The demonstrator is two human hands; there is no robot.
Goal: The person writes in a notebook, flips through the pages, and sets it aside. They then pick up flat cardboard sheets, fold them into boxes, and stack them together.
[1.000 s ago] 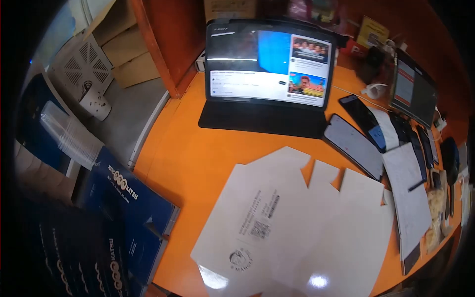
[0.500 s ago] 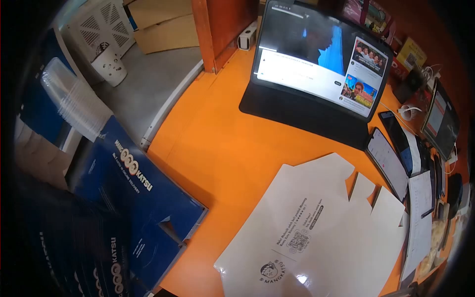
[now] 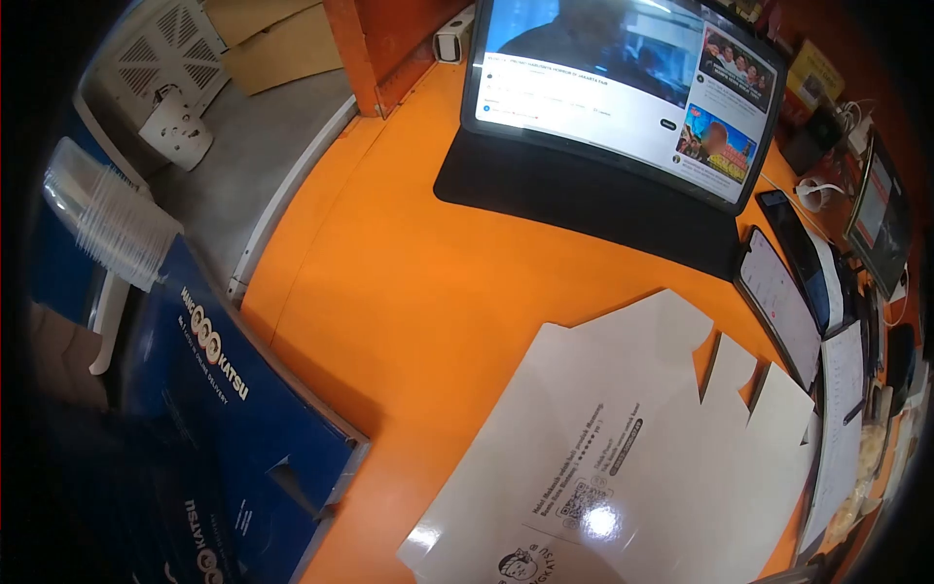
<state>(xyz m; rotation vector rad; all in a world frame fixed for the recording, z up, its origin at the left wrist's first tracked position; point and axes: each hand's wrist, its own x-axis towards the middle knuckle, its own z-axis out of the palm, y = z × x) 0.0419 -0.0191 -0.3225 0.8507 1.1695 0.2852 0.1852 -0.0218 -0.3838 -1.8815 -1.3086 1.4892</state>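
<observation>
Your left hand and your right hand are both out of view; can't tell if fingers are spread, pressed together or pinching, nor what they hold; nearest thing to you is the carton (image 3: 632, 438), flat on the orange table (image 3: 409, 273) at 4 to 5 o'clock; its printed side is up, showing text, a QR code and a face logo; notches cut into its upper right edge; bright glare by the code; its bottom runs out of frame.

Tablet (image 3: 623, 107) stands tilted at 1 o'clock, screen lit; its black flap (image 3: 584, 200) lies on the table in front; white box (image 3: 453, 39) at 12 o'clock, just left of the tablet.

Lit phone (image 3: 781, 307) lies at 3 o'clock, dark phone (image 3: 790, 234) just beyond it; notepad (image 3: 835, 428) near 4 o'clock, just beside the carton, pen (image 3: 854, 412) on it; small screen (image 3: 879, 219) leans between 2 and 3 o'clock.

Blue boxes (image 3: 263, 399) sit at 7 to 8 o'clock, left of the carton and apart from it; clear cups (image 3: 117, 214), nested and tipped over, between 9 and 10 o'clock; patterned cup (image 3: 177, 131) at 10 o'clock.
</observation>
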